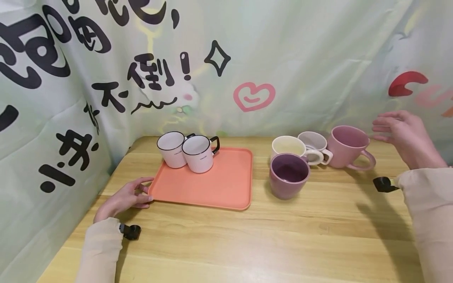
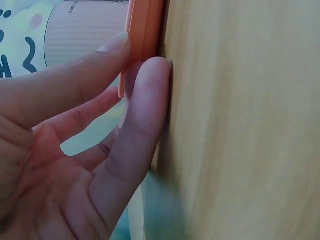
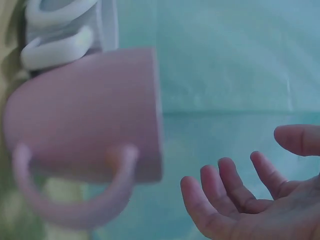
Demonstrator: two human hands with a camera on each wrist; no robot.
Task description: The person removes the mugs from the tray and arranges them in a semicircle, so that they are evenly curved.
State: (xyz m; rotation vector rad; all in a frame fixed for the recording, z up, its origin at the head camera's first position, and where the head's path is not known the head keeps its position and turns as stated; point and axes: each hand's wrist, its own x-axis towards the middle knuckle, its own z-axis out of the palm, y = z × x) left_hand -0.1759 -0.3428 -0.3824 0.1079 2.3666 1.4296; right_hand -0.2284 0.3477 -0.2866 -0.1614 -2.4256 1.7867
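Note:
An orange tray (image 1: 219, 184) lies on the wooden table (image 1: 283, 236), with two white black-rimmed mugs (image 1: 172, 151) (image 1: 199, 155) at its far left. My left hand (image 1: 131, 196) is at the tray's near left corner. In the left wrist view, the left hand (image 2: 100, 140) pinches the tray rim (image 2: 145, 25) lightly between forefinger and thumb. My right hand (image 1: 403, 135) hovers with fingers spread, just right of a pink mug (image 1: 347, 147) and not touching it. In the right wrist view, the right hand (image 3: 250, 200) is apart from the pink mug (image 3: 90, 115).
Left of the pink mug stand a pale grey mug (image 1: 313, 143), a cream mug (image 1: 288, 147) and a purple mug (image 1: 289, 177), close together. A printed cloth backdrop (image 1: 106, 98) walls the table's back and left sides.

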